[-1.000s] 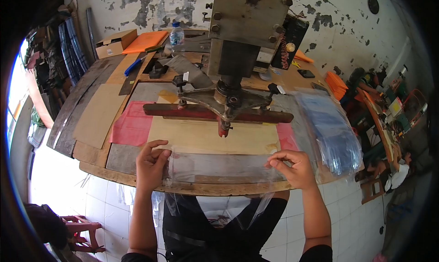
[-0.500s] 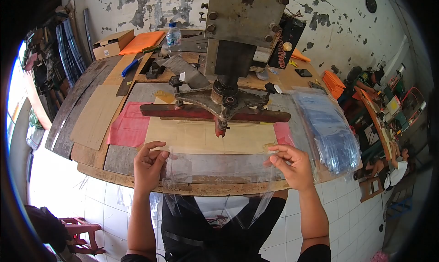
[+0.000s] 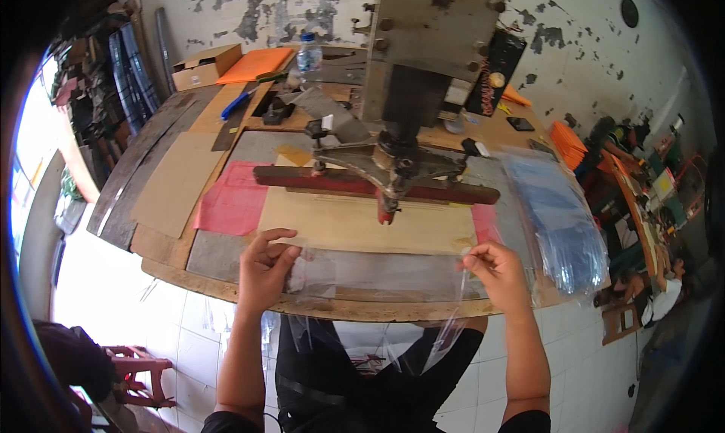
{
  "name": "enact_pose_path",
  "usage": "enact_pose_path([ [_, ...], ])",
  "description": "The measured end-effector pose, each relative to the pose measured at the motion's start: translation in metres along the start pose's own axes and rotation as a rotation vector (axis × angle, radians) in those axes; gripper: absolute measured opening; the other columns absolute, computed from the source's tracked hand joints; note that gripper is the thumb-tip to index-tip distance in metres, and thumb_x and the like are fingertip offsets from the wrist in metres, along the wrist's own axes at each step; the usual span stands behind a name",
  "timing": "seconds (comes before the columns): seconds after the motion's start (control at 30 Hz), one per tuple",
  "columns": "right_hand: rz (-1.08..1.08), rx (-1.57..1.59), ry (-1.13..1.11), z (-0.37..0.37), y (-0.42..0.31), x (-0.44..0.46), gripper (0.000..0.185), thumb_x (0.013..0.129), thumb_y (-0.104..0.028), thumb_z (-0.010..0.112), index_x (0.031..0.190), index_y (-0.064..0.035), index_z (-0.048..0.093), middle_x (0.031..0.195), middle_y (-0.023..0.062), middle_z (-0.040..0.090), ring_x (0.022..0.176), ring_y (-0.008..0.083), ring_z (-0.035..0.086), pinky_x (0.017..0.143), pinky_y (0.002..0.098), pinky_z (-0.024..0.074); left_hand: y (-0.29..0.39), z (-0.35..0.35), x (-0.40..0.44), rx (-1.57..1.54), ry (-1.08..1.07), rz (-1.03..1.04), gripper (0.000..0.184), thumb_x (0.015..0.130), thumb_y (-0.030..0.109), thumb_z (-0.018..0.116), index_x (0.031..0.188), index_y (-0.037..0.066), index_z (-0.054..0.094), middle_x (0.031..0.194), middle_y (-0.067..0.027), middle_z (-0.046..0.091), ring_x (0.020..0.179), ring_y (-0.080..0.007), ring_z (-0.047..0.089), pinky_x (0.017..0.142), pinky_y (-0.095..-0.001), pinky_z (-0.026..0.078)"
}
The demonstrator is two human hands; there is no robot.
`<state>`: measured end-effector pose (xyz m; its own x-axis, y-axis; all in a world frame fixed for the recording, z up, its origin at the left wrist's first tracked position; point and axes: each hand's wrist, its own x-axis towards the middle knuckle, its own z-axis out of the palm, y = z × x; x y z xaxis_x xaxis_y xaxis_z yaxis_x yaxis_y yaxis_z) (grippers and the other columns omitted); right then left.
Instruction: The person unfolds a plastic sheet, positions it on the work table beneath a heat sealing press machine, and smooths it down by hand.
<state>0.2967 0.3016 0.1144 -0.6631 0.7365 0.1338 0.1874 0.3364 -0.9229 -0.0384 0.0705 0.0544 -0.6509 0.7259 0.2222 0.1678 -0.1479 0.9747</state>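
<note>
Between my two hands a clear plastic sheet (image 3: 377, 273) is stretched, its lower part hanging over the table's front edge toward my lap. My left hand (image 3: 264, 271) pinches its left top corner between thumb and fingers. At the right top corner, my right hand (image 3: 496, 276) grips with thumb and forefinger. Just beyond the sheet lies a cream-coloured board (image 3: 362, 225) on the work table. Over that board stands a press head with a long red-brown bar (image 3: 445, 191), apart from my hands.
A stack of clear bluish plastic sheets (image 3: 563, 225) lies at the table's right. Pink material (image 3: 230, 199) and a brown cardboard piece (image 3: 177, 184) are on the left. Behind stand a water bottle (image 3: 309, 59) and a cardboard box (image 3: 205, 68). Other people work at far right.
The whole view has shifted, so the scene sits further right. My right hand has closed more tightly at the sheet's corner, and the sheet's top edge looks straighter.
</note>
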Motion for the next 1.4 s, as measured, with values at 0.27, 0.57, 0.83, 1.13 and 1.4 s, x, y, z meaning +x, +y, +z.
enact_pose_path([
  [0.27,0.091,0.062,-0.052,-0.008,0.017,0.005,0.012,0.103,-0.011,0.071,0.103,0.0002,0.068,0.094,0.0077,0.076,0.092,0.0145,0.072,0.087,0.0295,0.0556,0.002,-0.001,-0.002,-0.098,-0.128,-0.022,0.029,0.108,0.008,0.065,0.136,0.001,0.062,0.093,-0.0019,0.078,0.069,0.001,0.049,0.06,-0.0196,0.037],
  [0.57,0.093,0.075,-0.009,-0.002,0.027,0.003,0.014,0.105,-0.013,0.068,0.107,0.0014,0.068,0.097,0.0073,0.076,0.092,0.0141,0.07,0.088,0.0293,0.0544,0.009,0.0,-0.002,-0.111,-0.174,-0.095,0.037,0.105,0.01,0.07,0.139,0.0,0.062,0.092,-0.0036,0.078,0.075,-0.0007,0.058,0.064,-0.0196,0.044],
  [0.83,0.096,0.158,0.033,0.002,0.032,0.001,0.014,0.105,-0.012,0.068,0.109,0.0015,0.067,0.099,0.0081,0.075,0.094,0.0142,0.069,0.09,0.0287,0.0532,0.008,-0.002,0.0,0.014,-0.162,-0.078,0.03,0.105,0.011,0.071,0.132,0.0,0.07,0.093,-0.0039,0.08,0.073,-0.0019,0.058,0.063,-0.0214,0.047],
  [1.13,0.068,0.142,0.085,0.004,0.027,-0.001,0.012,0.105,-0.01,0.068,0.109,0.001,0.068,0.098,0.0064,0.074,0.091,0.0122,0.067,0.087,0.0278,0.0529,0.005,0.001,-0.001,-0.051,-0.152,-0.092,0.031,0.105,0.012,0.071,0.133,0.001,0.07,0.097,-0.0043,0.08,0.073,-0.0009,0.058,0.061,-0.0207,0.047],
  [1.4,-0.027,0.097,0.093,0.003,0.02,-0.004,0.013,0.104,-0.01,0.07,0.11,0.0017,0.069,0.098,0.0053,0.073,0.092,0.0112,0.067,0.084,0.0266,0.0531,0.005,-0.002,-0.001,0.041,-0.095,-0.078,0.03,0.105,0.006,0.068,0.134,-0.002,0.068,0.096,-0.0045,0.08,0.078,-0.0023,0.06,0.071,-0.0203,0.049],
])
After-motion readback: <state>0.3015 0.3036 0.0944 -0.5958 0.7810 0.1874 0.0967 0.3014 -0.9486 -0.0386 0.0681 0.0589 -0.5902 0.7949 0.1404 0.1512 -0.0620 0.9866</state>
